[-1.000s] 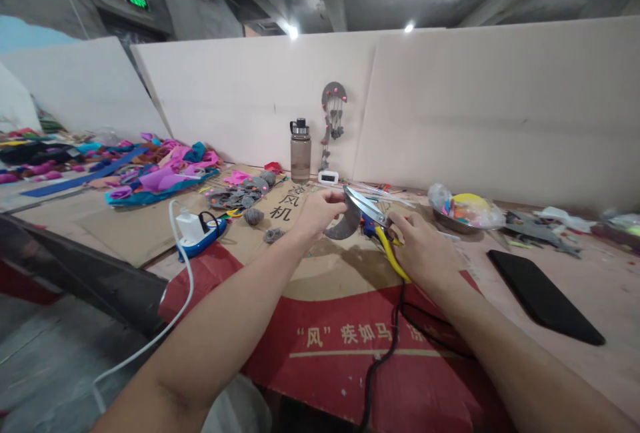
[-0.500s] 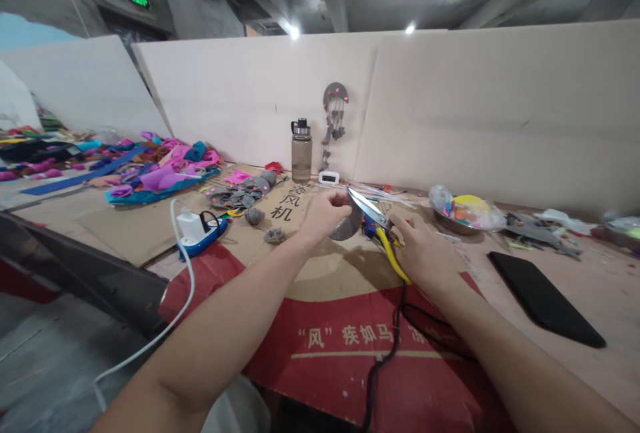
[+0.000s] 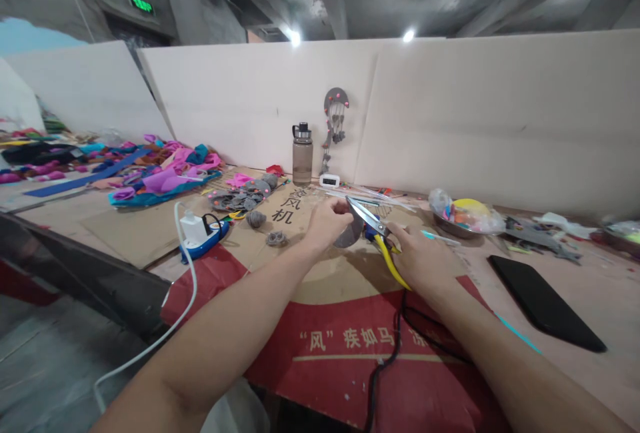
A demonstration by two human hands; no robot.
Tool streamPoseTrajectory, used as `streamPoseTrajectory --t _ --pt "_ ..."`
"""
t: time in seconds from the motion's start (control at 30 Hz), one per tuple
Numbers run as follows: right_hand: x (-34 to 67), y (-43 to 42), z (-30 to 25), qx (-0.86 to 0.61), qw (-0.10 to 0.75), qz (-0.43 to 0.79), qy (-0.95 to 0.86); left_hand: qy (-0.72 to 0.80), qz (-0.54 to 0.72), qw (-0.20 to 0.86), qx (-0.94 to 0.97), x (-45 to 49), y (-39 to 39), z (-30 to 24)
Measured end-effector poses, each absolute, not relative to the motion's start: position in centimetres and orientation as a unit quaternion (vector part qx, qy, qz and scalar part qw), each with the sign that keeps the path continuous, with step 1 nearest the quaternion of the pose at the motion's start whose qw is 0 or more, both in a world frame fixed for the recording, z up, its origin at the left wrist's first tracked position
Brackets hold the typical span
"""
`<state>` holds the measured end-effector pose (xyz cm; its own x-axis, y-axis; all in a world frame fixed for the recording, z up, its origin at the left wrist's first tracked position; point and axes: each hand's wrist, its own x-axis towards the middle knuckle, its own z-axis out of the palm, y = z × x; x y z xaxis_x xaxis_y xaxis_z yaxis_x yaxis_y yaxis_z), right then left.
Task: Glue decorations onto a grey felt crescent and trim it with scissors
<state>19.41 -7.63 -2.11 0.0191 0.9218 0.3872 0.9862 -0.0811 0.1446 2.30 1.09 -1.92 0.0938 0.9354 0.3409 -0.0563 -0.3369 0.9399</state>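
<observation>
My left hand (image 3: 331,221) pinches a dark grey felt piece (image 3: 349,234) with a rounded edge, held above the cardboard. In my right hand (image 3: 417,253) is a pair of scissors (image 3: 367,217) with yellow handles; its blades point up and to the left, beside the felt and close to my left fingertips. Whether the blades touch the felt I cannot tell. Behind the scissors a blue object (image 3: 371,227) with a black cord is partly hidden. Left of my hands lie balls of grey yarn (image 3: 276,238) and a pile of grey felt pieces (image 3: 239,199).
A water bottle (image 3: 302,156) and small digital clock (image 3: 329,181) stand by the back board, where a grey moon-shaped hanging (image 3: 337,99) is fixed. A black phone (image 3: 545,301) and metal bowl (image 3: 463,225) lie right. At left are a blue power strip (image 3: 205,243) and colourful fabric (image 3: 170,176).
The view has shifted slightly, so everything sits a little lower. Both hands keep their grip; the scissors and felt stay close together, with the blades looking slightly more closed.
</observation>
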Motion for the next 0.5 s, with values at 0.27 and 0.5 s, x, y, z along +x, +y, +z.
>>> streamPoseTrajectory --t 0.27,0.5 --pt "19.22 -7.47 -2.37 -0.703 0.1 -0.14 -0.69 0.382 0.539 0.557 0.504 2.53 1.65 -2.59" --pt "19.38 -7.44 -2.15 -0.713 0.131 -0.148 -0.673 0.382 0.545 0.545 0.51 2.39 1.68 -2.39"
